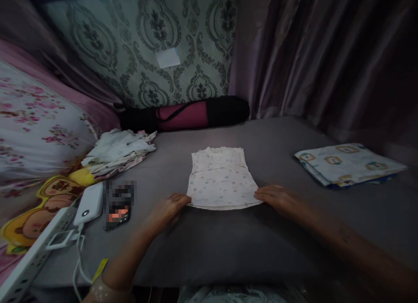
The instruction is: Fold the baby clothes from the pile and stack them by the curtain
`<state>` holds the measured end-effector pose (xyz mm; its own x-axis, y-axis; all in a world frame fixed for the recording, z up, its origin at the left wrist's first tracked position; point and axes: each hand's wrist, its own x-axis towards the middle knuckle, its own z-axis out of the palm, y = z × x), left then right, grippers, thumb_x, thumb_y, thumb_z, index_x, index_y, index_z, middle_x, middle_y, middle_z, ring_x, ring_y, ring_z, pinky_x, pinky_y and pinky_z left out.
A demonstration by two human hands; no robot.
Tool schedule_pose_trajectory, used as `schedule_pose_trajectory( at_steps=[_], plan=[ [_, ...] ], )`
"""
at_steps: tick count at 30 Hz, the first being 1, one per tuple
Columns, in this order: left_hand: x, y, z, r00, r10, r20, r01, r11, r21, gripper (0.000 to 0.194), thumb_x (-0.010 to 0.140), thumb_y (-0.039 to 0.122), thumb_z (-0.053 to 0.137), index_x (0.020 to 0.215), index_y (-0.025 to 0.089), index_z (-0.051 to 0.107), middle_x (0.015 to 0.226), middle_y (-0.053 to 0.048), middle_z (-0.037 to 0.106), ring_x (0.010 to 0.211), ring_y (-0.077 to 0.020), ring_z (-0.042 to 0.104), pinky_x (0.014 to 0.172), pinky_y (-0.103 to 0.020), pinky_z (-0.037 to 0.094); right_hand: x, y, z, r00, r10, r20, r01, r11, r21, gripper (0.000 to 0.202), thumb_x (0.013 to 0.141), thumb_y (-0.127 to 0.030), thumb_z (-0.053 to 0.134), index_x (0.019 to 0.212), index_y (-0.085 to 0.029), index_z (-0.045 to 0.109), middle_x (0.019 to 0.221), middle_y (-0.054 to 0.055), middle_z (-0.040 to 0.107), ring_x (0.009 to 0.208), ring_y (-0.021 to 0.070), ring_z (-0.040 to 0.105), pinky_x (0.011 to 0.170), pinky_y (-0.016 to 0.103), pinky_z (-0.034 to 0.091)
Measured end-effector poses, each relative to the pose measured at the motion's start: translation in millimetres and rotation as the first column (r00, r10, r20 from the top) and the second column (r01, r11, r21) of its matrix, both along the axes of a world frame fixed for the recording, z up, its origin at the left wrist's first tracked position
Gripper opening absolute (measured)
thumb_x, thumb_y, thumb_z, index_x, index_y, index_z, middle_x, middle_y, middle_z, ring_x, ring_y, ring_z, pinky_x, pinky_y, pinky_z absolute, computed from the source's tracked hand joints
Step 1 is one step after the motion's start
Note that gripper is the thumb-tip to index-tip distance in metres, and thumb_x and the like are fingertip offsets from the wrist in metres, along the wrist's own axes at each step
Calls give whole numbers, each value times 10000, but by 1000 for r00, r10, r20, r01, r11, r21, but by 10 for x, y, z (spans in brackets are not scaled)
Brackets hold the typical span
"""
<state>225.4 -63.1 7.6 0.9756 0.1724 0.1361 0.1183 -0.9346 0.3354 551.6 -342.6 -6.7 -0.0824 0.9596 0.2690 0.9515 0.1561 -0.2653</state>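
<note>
A small white garment with a faint pastel print (224,185) lies on the grey surface in the middle of the view, its upper part folded over. My left hand (173,207) pinches its near left corner between thumb and fingers. At the near right corner, my right hand (271,196) has its fingers closed on the edge of the cloth. The near hem between both hands looks fairly straight and seems slightly raised.
Folded patterned cloth (351,164) lies at the right, a crumpled clothes pile (120,148) at the left. A black and red long bag (186,116) lies along the wall. Nearer left are a white power bank (89,203), a phone (118,216), cables and a white metal rail (35,257).
</note>
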Motion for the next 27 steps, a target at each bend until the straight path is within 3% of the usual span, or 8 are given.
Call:
schedule_pose_trajectory(
  at_steps=[3,5,9,12,14,16,20,27],
  plan=[
    [64,84,-12,993,120,-14,-120,968,-221,307,873,231,422,1081,218,647,920,-43,710,834,-176,647,756,-273,509,14,51,71,989,-80,-123,76,997,-31,345,941,-213,411,1160,-288,666,1108,38,713,1020,197,661,907,344,515],
    [215,179,-18,960,277,29,-246,892,-380,265,860,329,469,975,196,668,789,-20,690,716,-157,623,651,-240,487,65,179,119,951,-184,-249,178,983,-46,313,939,-278,420,1115,-267,679,1060,40,725,959,200,678,849,328,534],
    [668,385,-65,802,572,171,-361,693,-624,276,758,430,597,817,164,636,696,-8,635,646,-139,578,574,-215,439,248,580,120,777,-392,-492,422,905,-54,282,871,-376,501,981,-204,696,888,50,738,803,204,686,693,298,547],
    [1018,526,-174,716,678,168,-378,578,-723,264,724,413,597,781,154,607,677,-12,618,631,-142,570,553,-215,423,395,918,19,631,-499,-594,579,813,-68,273,818,-372,550,923,-166,696,809,64,729,719,194,673,630,279,530],
    [1220,604,-261,662,735,147,-438,538,-721,240,745,377,559,783,145,607,699,-28,626,644,-151,579,561,-224,422,472,1137,-70,541,-535,-649,639,763,-96,257,819,-340,543,895,-144,691,821,84,731,722,192,676,613,265,522],
    [1389,658,-332,611,782,123,-550,530,-645,218,781,331,512,796,139,613,721,-49,637,673,-173,595,583,-246,432,531,1342,-147,479,-599,-642,688,710,-148,245,840,-304,513,881,-136,686,822,94,734,738,198,682,596,256,516],
    [1619,699,-397,582,799,153,-683,582,-441,236,874,261,422,920,136,618,815,-108,668,808,-239,639,707,-318,470,600,1665,-202,429,-775,-464,797,567,-210,281,887,-267,454,915,-124,694,864,137,731,821,248,694,643,293,522],
    [1766,763,-480,617,769,166,-688,630,-360,321,966,291,308,1135,141,536,907,-152,677,894,-278,659,776,-368,472,529,1864,-128,449,-847,-283,841,508,-185,435,983,-361,310,1175,-112,611,1031,208,696,1014,294,663,828,360,488]
  ],
)
